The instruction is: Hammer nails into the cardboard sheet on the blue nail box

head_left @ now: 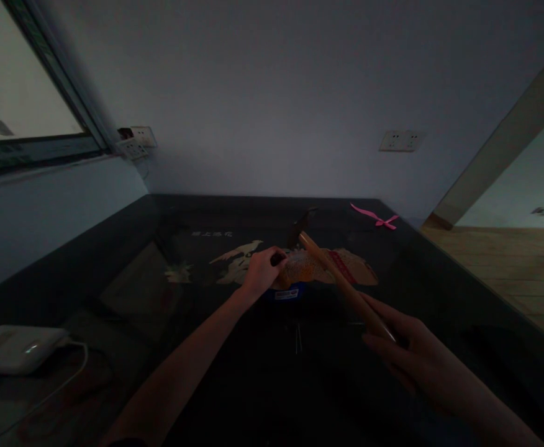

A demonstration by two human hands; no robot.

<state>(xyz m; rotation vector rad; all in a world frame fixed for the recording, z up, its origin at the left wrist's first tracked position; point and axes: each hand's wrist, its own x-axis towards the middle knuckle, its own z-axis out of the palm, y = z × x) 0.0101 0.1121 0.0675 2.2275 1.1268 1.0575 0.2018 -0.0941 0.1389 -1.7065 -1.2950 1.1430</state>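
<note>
My right hand (405, 354) is wrapped round the wooden handle of a hammer (341, 279). The handle slants up to the left, and its dark head (299, 228) is above the table, near my left hand. The fingers of my left hand (265, 268) are closed in a pinch; what they hold, if anything, is too dark to make out. Beside those fingertips is an orange, speckled patch (302, 268), partly behind the hammer handle. Just below it lies a blue item with a white label (287, 294). Two thin metal pins or nails (299, 339) lie nearer to me.
The dark glossy table (127, 261) bears a pale bird pattern (237, 254). A pink ribbon (377, 217) lies at the back right. At the left front is a white device (18, 349) with a cable. Wall sockets (400, 141) are behind.
</note>
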